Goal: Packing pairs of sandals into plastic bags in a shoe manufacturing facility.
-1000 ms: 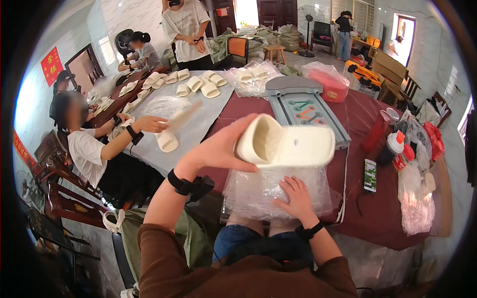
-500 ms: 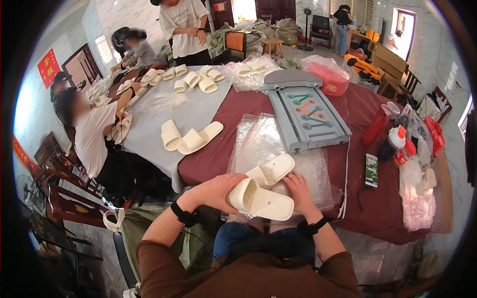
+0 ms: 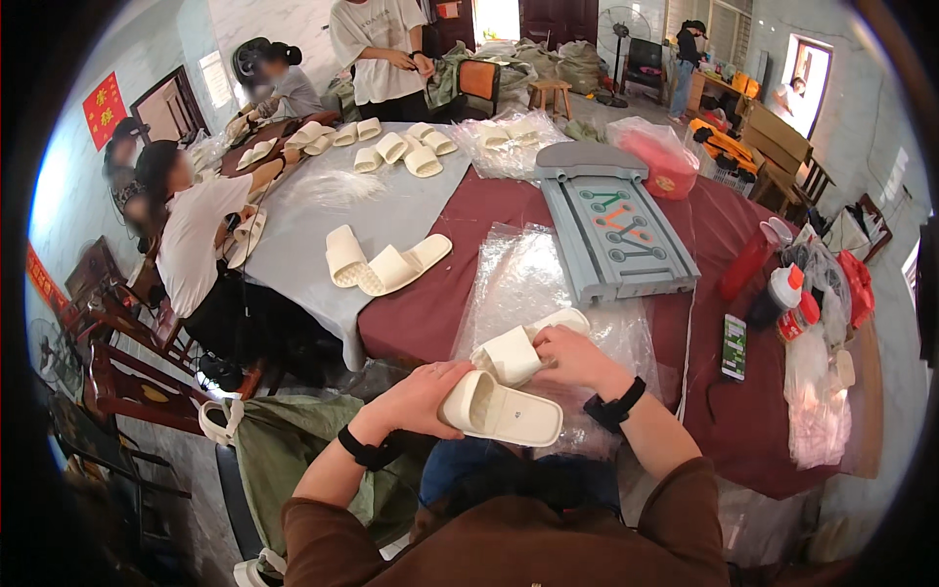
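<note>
Near the table's front edge, my left hand (image 3: 427, 393) is closed around the strap side of a cream slipper (image 3: 523, 416), its sole facing up toward me and its toe end pointing left. Just beyond it, my right hand (image 3: 579, 358) grips a second cream slipper (image 3: 509, 354) across the middle, fingers at its strap opening. Part of that slipper's sole is hidden behind the hand. Clear plastic bags (image 3: 514, 269) lie flat on the table under and beyond the slippers.
A pair of slippers (image 3: 386, 264) lies on the left, with more toward the back. A grey plastic board (image 3: 618, 230) stands beyond the bags. At right are a phone (image 3: 734, 347), red bottle (image 3: 748, 262) and jars. A co-worker (image 3: 201, 230) sits at left.
My right hand has moved from beside the far slipper's sole to a grip over its middle. The near slipper has shifted slightly left and down with my left hand.
</note>
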The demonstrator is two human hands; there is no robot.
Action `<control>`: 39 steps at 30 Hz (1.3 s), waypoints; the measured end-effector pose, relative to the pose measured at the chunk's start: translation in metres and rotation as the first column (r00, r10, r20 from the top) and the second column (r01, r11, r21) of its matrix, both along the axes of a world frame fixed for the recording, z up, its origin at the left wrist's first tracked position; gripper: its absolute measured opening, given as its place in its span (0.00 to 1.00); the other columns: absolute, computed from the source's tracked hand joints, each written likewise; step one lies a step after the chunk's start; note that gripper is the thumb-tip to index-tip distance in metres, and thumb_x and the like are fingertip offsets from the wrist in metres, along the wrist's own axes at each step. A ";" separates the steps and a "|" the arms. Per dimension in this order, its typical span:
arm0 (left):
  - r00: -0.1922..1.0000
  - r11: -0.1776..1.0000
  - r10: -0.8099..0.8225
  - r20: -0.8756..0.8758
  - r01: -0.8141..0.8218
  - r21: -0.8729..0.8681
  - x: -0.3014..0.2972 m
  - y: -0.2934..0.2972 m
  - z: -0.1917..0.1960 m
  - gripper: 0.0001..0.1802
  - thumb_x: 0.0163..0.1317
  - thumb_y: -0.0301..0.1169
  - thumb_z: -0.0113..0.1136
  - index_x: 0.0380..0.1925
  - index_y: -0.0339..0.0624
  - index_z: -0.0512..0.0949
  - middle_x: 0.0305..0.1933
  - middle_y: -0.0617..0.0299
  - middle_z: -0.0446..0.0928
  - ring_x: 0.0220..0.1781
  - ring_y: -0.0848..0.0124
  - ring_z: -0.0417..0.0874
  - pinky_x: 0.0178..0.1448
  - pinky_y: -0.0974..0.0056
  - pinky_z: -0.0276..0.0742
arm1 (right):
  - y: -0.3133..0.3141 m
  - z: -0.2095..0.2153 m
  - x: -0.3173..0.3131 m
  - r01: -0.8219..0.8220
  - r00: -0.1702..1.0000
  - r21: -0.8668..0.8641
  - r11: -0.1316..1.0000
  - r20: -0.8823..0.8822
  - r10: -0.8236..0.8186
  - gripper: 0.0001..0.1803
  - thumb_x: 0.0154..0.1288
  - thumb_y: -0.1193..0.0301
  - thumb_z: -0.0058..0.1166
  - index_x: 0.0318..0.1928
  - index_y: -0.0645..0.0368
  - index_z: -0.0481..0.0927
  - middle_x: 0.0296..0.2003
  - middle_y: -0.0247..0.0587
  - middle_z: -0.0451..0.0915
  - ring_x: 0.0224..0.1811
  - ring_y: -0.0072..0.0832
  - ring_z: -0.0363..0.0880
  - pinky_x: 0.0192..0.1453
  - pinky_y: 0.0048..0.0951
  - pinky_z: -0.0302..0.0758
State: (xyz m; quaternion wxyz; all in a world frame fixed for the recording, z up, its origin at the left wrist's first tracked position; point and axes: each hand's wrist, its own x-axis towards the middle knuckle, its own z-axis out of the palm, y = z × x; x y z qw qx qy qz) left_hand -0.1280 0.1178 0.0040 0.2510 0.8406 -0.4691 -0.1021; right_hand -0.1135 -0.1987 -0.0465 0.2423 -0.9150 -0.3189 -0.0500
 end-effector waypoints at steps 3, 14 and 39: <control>0.985 0.995 0.051 0.165 -0.036 -0.093 -0.003 0.005 0.006 0.55 0.36 0.42 0.78 0.66 0.42 0.62 0.66 0.39 0.63 0.66 0.44 0.68 0.68 0.51 0.65 | 0.010 -0.010 -0.003 0.005 1.000 0.094 0.996 -0.021 -0.003 0.17 0.53 0.59 0.64 0.29 0.60 0.79 0.33 0.42 0.78 0.40 0.41 0.77 0.44 0.39 0.74; 0.893 0.994 -0.086 0.442 0.106 -0.021 0.073 -0.060 0.006 0.48 0.40 0.31 0.70 0.67 0.48 0.64 0.70 0.45 0.59 0.72 0.48 0.61 0.74 0.49 0.57 | 0.016 -0.012 -0.020 0.496 0.821 0.506 0.706 -0.009 -0.571 0.10 0.63 0.70 0.58 0.34 0.65 0.73 0.34 0.51 0.75 0.33 0.47 0.78 0.36 0.42 0.74; 0.862 0.869 0.490 0.129 -0.470 -0.157 0.027 -0.080 -0.082 0.54 0.47 0.55 0.71 0.72 0.54 0.57 0.75 0.42 0.52 0.66 0.43 0.69 0.66 0.49 0.69 | 0.033 -0.048 0.030 0.589 0.787 0.045 0.807 0.196 -0.585 0.18 0.64 0.56 0.56 0.36 0.61 0.80 0.32 0.50 0.80 0.34 0.48 0.80 0.39 0.45 0.78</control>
